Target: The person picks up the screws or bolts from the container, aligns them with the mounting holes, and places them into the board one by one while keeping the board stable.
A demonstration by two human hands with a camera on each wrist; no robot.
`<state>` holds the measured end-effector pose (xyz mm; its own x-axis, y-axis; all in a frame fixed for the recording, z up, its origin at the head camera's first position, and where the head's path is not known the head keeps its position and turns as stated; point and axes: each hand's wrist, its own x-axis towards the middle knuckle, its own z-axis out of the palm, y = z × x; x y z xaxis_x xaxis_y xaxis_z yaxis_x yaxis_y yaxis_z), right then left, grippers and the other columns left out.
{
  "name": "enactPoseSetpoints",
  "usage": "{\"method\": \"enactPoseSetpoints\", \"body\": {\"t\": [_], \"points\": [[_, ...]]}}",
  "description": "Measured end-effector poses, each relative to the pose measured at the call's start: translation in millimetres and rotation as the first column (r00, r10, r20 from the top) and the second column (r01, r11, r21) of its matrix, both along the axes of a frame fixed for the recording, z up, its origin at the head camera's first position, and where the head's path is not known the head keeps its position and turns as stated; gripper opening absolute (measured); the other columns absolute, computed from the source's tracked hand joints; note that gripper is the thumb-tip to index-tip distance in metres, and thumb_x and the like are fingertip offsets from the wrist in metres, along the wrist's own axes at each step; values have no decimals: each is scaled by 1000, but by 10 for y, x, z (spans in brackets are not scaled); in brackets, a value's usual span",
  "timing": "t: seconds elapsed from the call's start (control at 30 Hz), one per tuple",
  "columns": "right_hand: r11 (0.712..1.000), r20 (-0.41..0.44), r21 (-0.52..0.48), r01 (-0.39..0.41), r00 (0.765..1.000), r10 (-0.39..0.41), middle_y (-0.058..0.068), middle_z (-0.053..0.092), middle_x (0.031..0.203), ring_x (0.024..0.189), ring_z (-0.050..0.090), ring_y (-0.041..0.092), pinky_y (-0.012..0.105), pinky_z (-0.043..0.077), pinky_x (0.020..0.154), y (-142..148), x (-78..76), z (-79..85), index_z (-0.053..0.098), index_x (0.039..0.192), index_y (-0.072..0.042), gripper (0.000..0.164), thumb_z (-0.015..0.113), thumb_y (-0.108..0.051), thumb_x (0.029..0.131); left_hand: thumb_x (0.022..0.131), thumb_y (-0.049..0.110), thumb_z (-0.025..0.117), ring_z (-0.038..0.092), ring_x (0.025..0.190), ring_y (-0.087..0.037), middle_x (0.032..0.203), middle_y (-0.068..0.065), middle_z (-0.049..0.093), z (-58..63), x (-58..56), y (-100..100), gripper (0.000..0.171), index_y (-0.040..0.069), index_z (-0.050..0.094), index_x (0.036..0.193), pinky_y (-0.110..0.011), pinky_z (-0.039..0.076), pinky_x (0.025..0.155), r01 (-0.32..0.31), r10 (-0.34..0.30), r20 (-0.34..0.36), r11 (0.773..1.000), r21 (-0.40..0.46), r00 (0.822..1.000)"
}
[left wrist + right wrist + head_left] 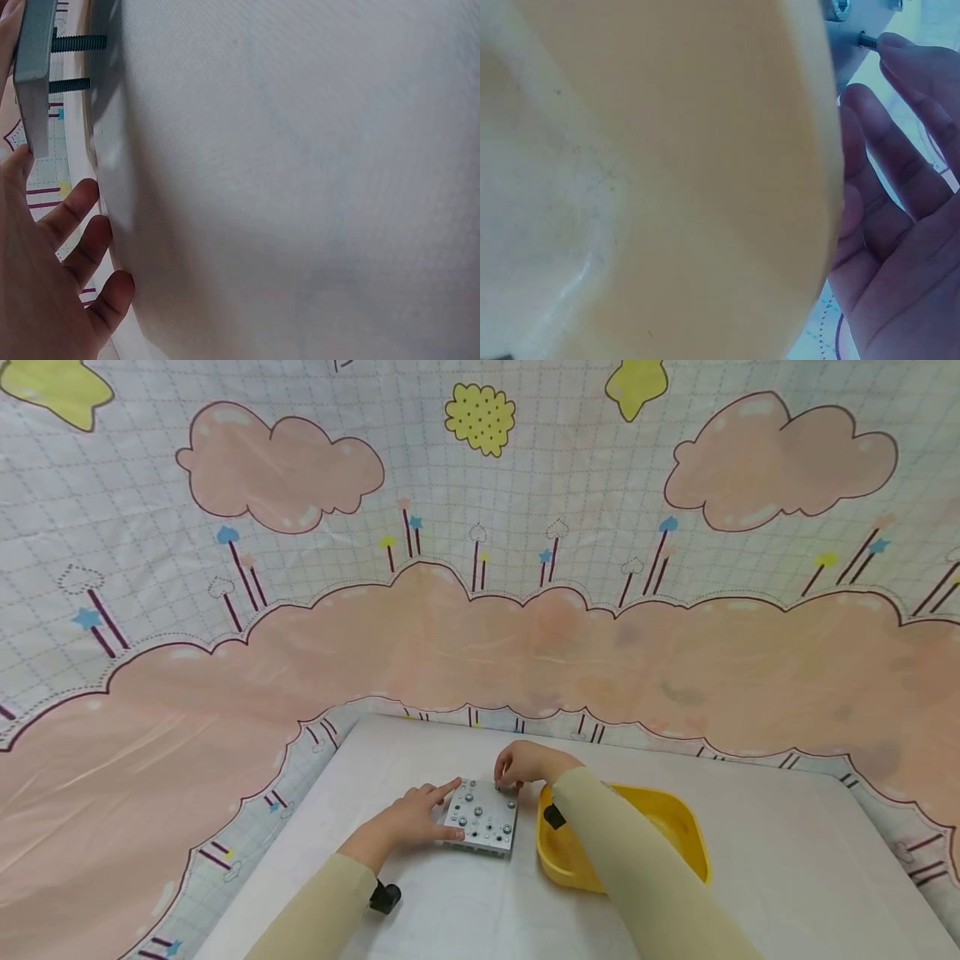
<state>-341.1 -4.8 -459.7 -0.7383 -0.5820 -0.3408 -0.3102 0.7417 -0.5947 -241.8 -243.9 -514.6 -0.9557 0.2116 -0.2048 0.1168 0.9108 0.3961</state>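
A square metal plate (pixel 491 823) with several socket-head screws set in its holes lies on the white table. My left hand (pixel 408 820) holds it from the left, index finger at the far corner and thumb at the near edge. In the left wrist view, threaded screw ends (pixel 79 43) stick out beneath the plate (pixel 34 71), and the other fingers are spread near the tabletop. At the far right corner my right hand (pixel 528 762) pinches a small screw (pixel 868 41), whose threaded end meets a hole in the plate (pixel 847 46). The screw's head is hidden by the fingertips.
A yellow plastic bin (pixel 558 870) stands just right of the plate, partly under my right forearm; its wall fills much of the right wrist view. A patterned curtain (pixel 480 643) hangs behind the white table (pixel 780 860).
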Motion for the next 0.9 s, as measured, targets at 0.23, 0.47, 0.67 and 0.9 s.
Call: {"method": "enactPoseSetpoints", "body": {"t": [0.23, 0.47, 0.67, 0.9], "points": [[999, -43, 33, -20, 999, 21, -1, 65, 85, 76, 60, 18, 30, 49, 71, 30, -17, 6, 74, 88, -22, 7, 73, -15, 89, 72, 74, 71, 46, 129, -37, 142, -8, 51, -1, -30, 20, 100, 40, 29, 156, -65, 40, 101, 10, -10, -8, 1000, -9, 1000], [1000, -49, -3, -31, 998, 31, -2, 66, 88, 78, 61, 19, 31, 49, 72, 108, -23, 64, 77, 99, -16, 10, 74, -19, 90, 72, 72, 72, 45, 130, -36, 142, -8, 50, 1, -37, 11, 100, 40, 29, 156, -63, 40, 102, 16, -16, 3, 1000, 4, 1000], [996, -57, -78, -40, 998, 35, -3, 67, 91, 81, 62, 21, 32, 50, 74, 235, -10, 156, 75, 109, -11, 18, 71, -19, 92, 73, 71, 73, 46, 130, -36, 142, -9, 50, 31, -12, 11, 98, 39, 30, 155, -62, 39, 103, 9, -9, 12, 1000, 8, 1000], [987, -91, -147, -58, 995, 45, -4, 66, 91, 77, 61, 18, 32, 53, 74, 410, 42, 242, 76, 103, -19, 12, 72, -21, 92, 72, 70, 74, 46, 130, -36, 142, -8, 51, 12, -5, 17, 98, 39, 30, 155, -64, 38, 103, -1, 1, 9, 1000, 4, 1000]]}}
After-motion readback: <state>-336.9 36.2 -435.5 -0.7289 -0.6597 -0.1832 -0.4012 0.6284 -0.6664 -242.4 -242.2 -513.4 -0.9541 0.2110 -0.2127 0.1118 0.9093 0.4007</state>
